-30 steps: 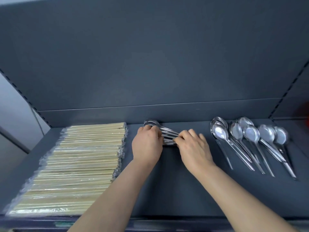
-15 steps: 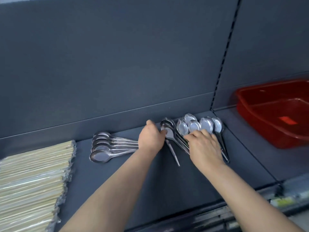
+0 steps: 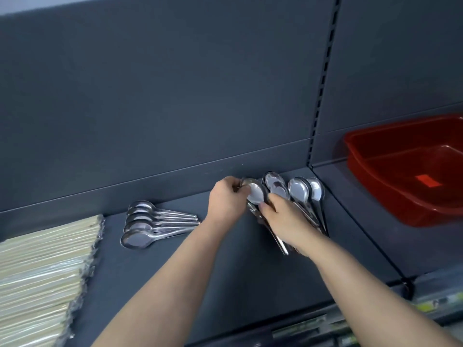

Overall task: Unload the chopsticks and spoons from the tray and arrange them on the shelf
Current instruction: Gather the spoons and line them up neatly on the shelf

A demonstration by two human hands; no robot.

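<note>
Both grips are closed on metal: the left hand point(image 3: 229, 199) has its fingers curled at the far tip of the nearest bowl among the fanned spoons point(image 3: 298, 190), pinching its rim. The right hand point(image 3: 285, 216) lies over their handles with its fingers bent down round them, one fingertip against the near edge of that same bowl. How many handles the right grip actually encloses I cannot tell, since the back of the hand covers them. The fanned spoons lie at the right end of the dark grey shelf point(image 3: 250, 284), bowls close to the low back lip and just beside the slotted upright point(image 3: 323, 83), handles pointing toward the person. A couple of handle ends poke out below the right hand. Well apart to the left, the stacked spoons point(image 3: 140, 229) rest on the same shelf, overlapping one another with bowls to the left and handles pointing right toward the left forearm. Farther left, running out of the frame, plastic-wrapped packs of pale chopsticks point(image 3: 45, 271) lie side by side in a flat row, near the stacked spoons but apart from them. In the neighbouring shelf bay to the right sits the red tray point(image 3: 411, 171), with a small brighter red patch on its floor.
</note>
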